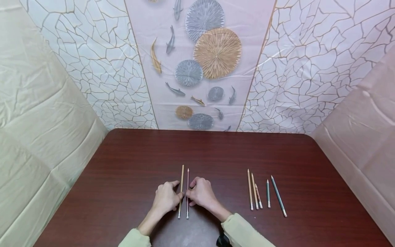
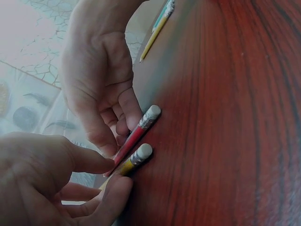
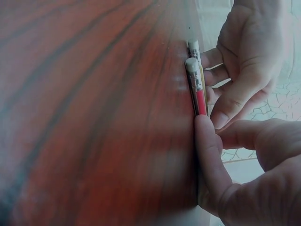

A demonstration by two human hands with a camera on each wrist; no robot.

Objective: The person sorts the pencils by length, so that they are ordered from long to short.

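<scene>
Nearest, pale sleeves (image 1: 243, 231) lead to two hands working side by side over the dark wood-grain table (image 1: 139, 157). The left hand (image 1: 165, 198) pinches a yellow pencil (image 1: 182, 176), its thumb across the shaft on the right and its fingers on the left. Just beside it, the right hand (image 1: 203, 193) pinches a red pencil (image 1: 188, 180), the thumb on the left and the fingers curled in from the right. Both pencils lie on the tabletop, nearly parallel and apart, eraser ends toward the person and far ends reaching past the fingers. Well to the right lie two yellow pencils (image 1: 250, 193), a shorter patterned pencil (image 1: 258, 196) and two blue-green pencils (image 1: 278, 196). Beyond hangs a printed backdrop (image 1: 222, 103).
</scene>
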